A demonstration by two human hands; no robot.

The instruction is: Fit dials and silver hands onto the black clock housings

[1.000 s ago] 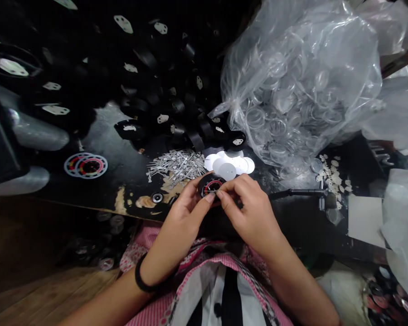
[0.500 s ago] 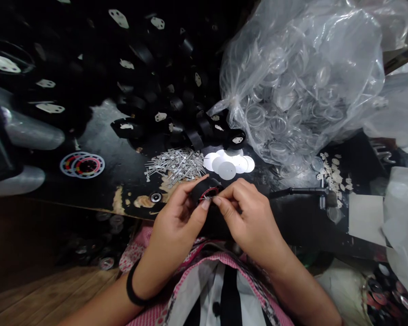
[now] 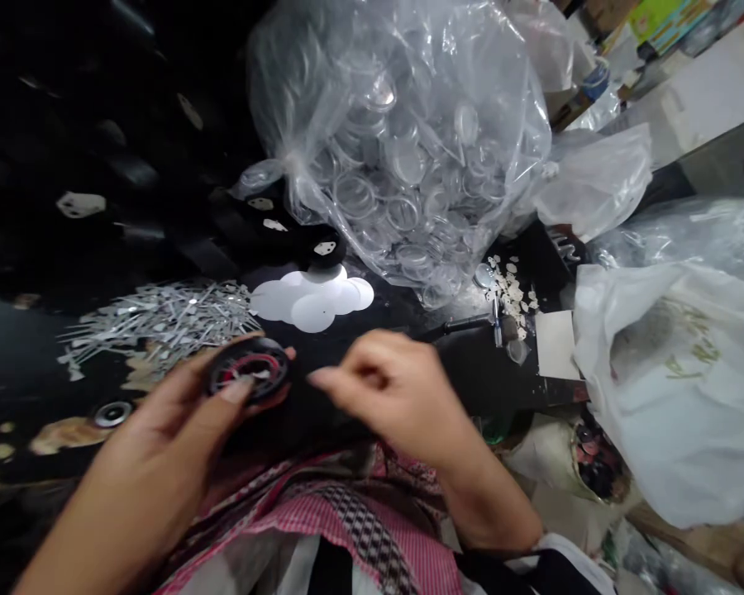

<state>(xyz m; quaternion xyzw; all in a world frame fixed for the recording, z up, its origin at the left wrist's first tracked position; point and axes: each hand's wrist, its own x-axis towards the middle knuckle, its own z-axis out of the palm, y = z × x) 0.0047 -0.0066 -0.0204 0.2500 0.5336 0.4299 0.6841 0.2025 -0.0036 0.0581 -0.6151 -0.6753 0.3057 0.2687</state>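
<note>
My left hand [image 3: 174, 421] is closed around a round black gauge case [image 3: 279, 364], tilted toward me. Its dial shows a red ring, and my left thumb presses on pale pointer-like pieces at the dial. A short gap away, to the right of the case, is my right hand [image 3: 390, 397], fingers curled in and smeared by motion; no object shows in it. Behind the left hand lies a heap of thin silver pointers [image 3: 167, 318]. White discs [image 3: 313, 312] are spread beyond the gauge case. A small black-and-silver ring [image 3: 112, 413] rests left of my left hand.
A tied clear bag of transparent round covers [image 3: 403, 182] fills the back. To the right are a black-handled hammer [image 3: 468, 324], small pale plates [image 3: 513, 289], a white card [image 3: 556, 343] and a white plastic bag [image 3: 670, 413]. Black cases [image 3: 192, 248] crowd the back left.
The view has swung to the right. My right hand has come off the dial and moved away to the right, while my left hand still holds the gauge case, its dial now turned up more.
</note>
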